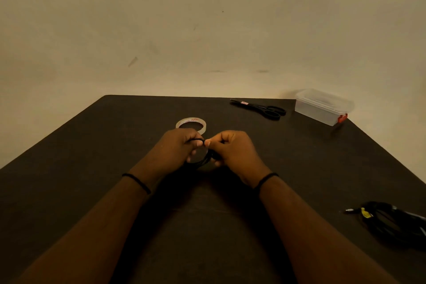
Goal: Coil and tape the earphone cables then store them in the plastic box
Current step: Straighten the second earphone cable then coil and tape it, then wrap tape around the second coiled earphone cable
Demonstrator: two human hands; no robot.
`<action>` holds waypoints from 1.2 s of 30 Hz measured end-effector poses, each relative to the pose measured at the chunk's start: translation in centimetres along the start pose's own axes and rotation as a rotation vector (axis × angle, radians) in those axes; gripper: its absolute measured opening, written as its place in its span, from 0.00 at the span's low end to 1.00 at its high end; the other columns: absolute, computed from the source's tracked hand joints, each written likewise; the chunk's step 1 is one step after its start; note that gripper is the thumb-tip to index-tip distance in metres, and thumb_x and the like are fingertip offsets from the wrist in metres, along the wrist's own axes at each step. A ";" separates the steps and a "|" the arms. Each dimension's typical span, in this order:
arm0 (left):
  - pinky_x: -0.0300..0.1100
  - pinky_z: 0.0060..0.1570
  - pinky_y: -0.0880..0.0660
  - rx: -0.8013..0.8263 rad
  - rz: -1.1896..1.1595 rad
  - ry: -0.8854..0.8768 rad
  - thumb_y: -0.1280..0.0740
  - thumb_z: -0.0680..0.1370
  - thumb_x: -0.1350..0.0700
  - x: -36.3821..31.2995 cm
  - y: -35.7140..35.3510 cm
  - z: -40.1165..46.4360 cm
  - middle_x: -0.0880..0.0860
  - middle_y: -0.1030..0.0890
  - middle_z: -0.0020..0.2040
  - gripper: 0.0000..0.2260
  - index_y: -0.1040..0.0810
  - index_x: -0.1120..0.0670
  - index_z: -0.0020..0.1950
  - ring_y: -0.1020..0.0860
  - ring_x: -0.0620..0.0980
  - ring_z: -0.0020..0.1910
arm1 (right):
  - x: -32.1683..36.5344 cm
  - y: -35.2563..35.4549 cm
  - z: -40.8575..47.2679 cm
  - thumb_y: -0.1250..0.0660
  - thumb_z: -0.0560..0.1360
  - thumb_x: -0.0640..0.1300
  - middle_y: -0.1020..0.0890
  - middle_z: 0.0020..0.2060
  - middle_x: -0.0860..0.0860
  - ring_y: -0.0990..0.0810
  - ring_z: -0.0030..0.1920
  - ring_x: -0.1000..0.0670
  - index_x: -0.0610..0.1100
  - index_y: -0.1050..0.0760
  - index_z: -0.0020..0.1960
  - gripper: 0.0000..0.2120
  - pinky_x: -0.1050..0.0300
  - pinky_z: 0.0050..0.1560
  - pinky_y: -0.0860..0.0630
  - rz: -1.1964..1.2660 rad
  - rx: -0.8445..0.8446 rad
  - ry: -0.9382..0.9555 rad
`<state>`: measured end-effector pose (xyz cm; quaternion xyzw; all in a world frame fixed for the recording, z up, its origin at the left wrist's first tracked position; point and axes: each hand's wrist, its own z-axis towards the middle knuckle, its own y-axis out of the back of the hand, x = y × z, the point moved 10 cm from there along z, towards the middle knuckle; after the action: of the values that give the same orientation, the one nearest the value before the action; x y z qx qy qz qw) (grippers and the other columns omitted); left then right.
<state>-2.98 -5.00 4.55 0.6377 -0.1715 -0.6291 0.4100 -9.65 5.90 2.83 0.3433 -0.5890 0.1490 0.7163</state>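
A black coiled earphone cable [202,158] hangs between both hands above the middle of the dark table [92,145]. My left hand [177,147] grips the coil's left side, thumb and fingers curled round its loops. My right hand [232,150] pinches the coil's right side, thumb tip almost meeting the left thumb. A roll of clear tape [191,124] lies flat just behind my hands. The clear plastic box [322,108] with a red latch stands at the far right corner, lid on. Much of the coil is hidden by my fingers.
Black scissors [260,108] lie near the far edge, left of the box. Another bundle of black cable [391,221] with a yellow tag and a jack plug lies at the right near edge. A plain wall rises behind the table.
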 end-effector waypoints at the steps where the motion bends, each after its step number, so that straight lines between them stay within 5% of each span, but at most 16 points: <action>1: 0.36 0.37 0.30 -0.005 0.004 -0.006 0.41 0.82 0.57 0.0 -0.1 0.0 0.50 0.23 0.38 0.08 0.22 0.51 0.48 0.25 0.45 0.35 | -0.1 -0.2 0.0 0.33 0.78 0.46 0.16 0.39 0.49 0.19 0.35 0.53 0.44 0.20 0.44 0.07 0.59 0.39 0.19 0.026 0.013 -0.008; 10: 0.41 0.40 0.28 0.023 0.095 -0.095 0.41 0.82 0.54 -0.2 -0.5 -0.2 0.47 0.23 0.41 0.09 0.26 0.46 0.44 0.25 0.47 0.40 | -0.1 -0.8 0.2 0.35 0.79 0.47 0.19 0.35 0.51 0.21 0.31 0.57 0.49 0.24 0.41 0.08 0.64 0.34 0.24 -0.121 0.030 -0.004; 18: 0.40 0.48 0.27 -0.048 0.129 -0.108 0.37 0.80 0.57 0.2 0.1 -0.2 0.51 0.20 0.45 0.07 0.19 0.54 0.49 0.24 0.46 0.46 | -0.9 -1.6 1.0 0.33 0.78 0.45 0.18 0.35 0.50 0.21 0.30 0.56 0.45 0.21 0.43 0.07 0.64 0.33 0.23 -0.092 0.110 -0.040; 21: 0.38 0.44 0.27 -0.038 0.078 -0.061 0.38 0.81 0.57 1.2 0.1 0.0 0.49 0.20 0.41 0.08 0.20 0.53 0.47 0.23 0.44 0.41 | -1.2 -1.4 1.8 0.35 0.79 0.47 0.18 0.36 0.51 0.20 0.33 0.55 0.43 0.20 0.43 0.10 0.64 0.32 0.24 -0.038 0.087 -0.020; 24: 0.36 0.38 0.32 -0.043 0.081 -0.010 0.38 0.81 0.56 2.4 0.6 0.5 0.49 0.22 0.36 0.08 0.21 0.53 0.46 0.26 0.42 0.35 | -0.7 -0.1 4.8 0.37 0.81 0.48 0.17 0.45 0.51 0.20 0.43 0.53 0.45 0.18 0.51 0.10 0.62 0.41 0.24 -0.224 -0.093 0.091; 27: 0.36 0.36 0.34 -0.070 0.069 0.035 0.39 0.81 0.56 3.7 1.2 1.0 0.51 0.22 0.37 0.08 0.21 0.52 0.46 0.27 0.44 0.34 | 0.4 -2.1 8.5 0.34 0.79 0.49 0.24 0.59 0.50 0.27 0.59 0.49 0.53 0.24 0.65 0.15 0.55 0.59 0.27 -0.760 -0.017 0.250; 30: 0.37 0.36 0.33 -0.117 0.072 0.074 0.39 0.82 0.57 5.1 2.1 1.4 0.51 0.23 0.38 0.08 0.22 0.53 0.47 0.27 0.45 0.35 | -0.1 -3.1 10.6 0.33 0.76 0.56 0.28 0.62 0.51 0.34 0.65 0.47 0.58 0.22 0.58 0.11 0.48 0.65 0.34 -0.908 0.072 0.239; 33: 0.38 0.38 0.32 -0.205 0.062 0.055 0.39 0.81 0.57 5.7 3.3 1.7 0.51 0.22 0.38 0.08 0.22 0.53 0.47 0.26 0.45 0.37 | 0.7 -2.3 10.9 0.31 0.75 0.55 0.23 0.55 0.55 0.29 0.60 0.52 0.57 0.20 0.48 0.04 0.47 0.61 0.33 -0.833 -0.014 0.289; 36: 0.36 0.39 0.30 -0.386 0.006 -0.048 0.39 0.82 0.56 4.9 5.0 1.6 0.48 0.22 0.38 0.08 0.22 0.53 0.46 0.25 0.43 0.39 | 1.2 -1.5 9.1 0.31 0.77 0.49 0.17 0.42 0.56 0.20 0.44 0.56 0.51 0.21 0.44 0.04 0.55 0.50 0.24 -0.337 -0.051 0.323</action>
<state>-2.31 -12.12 5.25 0.5315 -0.0592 -0.6643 0.5222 -15.16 -1.52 4.16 0.3904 -0.4048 0.0655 0.8243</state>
